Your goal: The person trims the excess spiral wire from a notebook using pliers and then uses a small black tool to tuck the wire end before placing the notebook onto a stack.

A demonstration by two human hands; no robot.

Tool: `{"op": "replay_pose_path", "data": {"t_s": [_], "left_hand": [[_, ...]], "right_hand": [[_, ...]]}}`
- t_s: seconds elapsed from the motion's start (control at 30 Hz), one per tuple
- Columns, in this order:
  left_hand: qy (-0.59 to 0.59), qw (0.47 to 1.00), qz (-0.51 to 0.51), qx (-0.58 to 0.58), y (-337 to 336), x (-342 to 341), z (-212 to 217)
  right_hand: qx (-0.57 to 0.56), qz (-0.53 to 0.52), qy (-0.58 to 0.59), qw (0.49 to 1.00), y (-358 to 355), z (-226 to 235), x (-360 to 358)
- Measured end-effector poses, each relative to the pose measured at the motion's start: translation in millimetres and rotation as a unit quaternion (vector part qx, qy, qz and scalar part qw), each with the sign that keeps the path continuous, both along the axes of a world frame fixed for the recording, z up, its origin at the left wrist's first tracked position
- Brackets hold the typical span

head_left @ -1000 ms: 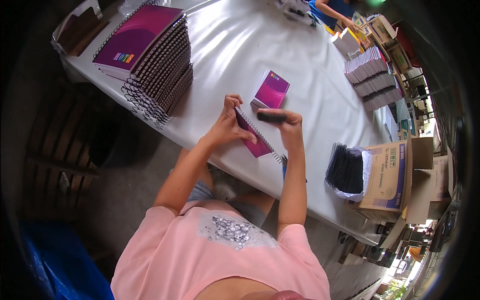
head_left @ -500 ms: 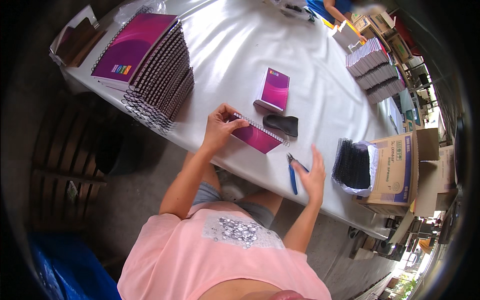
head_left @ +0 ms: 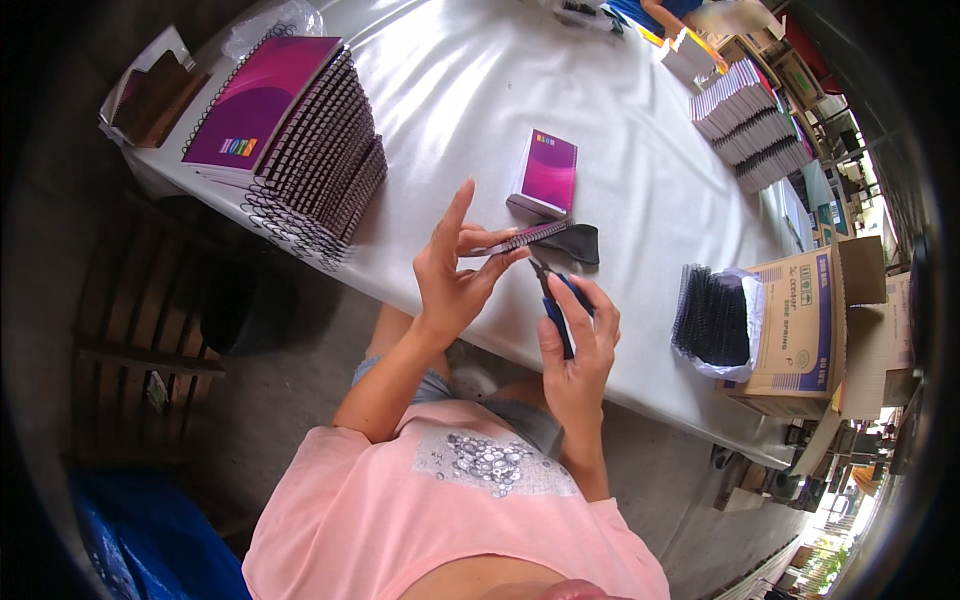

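Pinched between the thumb and fingers of my left hand (head_left: 450, 265) is a small purple spiral notebook (head_left: 535, 236), turned so its coil edge faces me. Its index finger sticks up. My right hand (head_left: 583, 345) is wrapped round blue-handled cutting pliers (head_left: 556, 305), whose dark jaws point at the near part of the coil; I cannot tell whether they touch it. Partly behind the notebook lies a black flat object (head_left: 578, 246) of unclear kind. Just beyond stands a small stack of purple notebook covers and pages (head_left: 550, 172).
A tall stack of purple spiral notebooks (head_left: 265, 110) stands at the left. On the right sit a bundle of black coils (head_left: 712, 318) and an open cardboard box (head_left: 795, 320). Stacked books (head_left: 745, 125) and another person's arm (head_left: 668, 20) are at the far right.
My right hand has picked up the pliers from the table and brought them to the notebook. My left hand has raised and tilted the notebook, turning its coil edge toward me.
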State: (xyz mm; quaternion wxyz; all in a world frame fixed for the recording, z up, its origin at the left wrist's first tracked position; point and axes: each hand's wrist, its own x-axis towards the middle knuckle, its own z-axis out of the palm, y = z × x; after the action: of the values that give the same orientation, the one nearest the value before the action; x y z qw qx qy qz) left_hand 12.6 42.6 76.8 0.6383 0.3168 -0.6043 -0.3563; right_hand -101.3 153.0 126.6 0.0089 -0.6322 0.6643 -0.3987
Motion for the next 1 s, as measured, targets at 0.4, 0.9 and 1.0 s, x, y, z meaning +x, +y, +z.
{"op": "replay_pose_path", "data": {"t_s": [0.4, 0.9, 1.0], "left_hand": [[-0.032, 0.991, 0.016, -0.126, -1, 3, -7], [0.308, 0.931, -0.114, 0.158, -1, 12, 30], [0.326, 0.915, -0.17, 0.167, 14, 19, 49]], "right_hand": [[0.19, 0.126, -0.388, 0.893, -3, 1, 2], [0.223, -0.13, 0.163, 0.952, 12, -68, -69], [0.036, 0.027, -0.162, 0.986, -18, -39, -38]]}}
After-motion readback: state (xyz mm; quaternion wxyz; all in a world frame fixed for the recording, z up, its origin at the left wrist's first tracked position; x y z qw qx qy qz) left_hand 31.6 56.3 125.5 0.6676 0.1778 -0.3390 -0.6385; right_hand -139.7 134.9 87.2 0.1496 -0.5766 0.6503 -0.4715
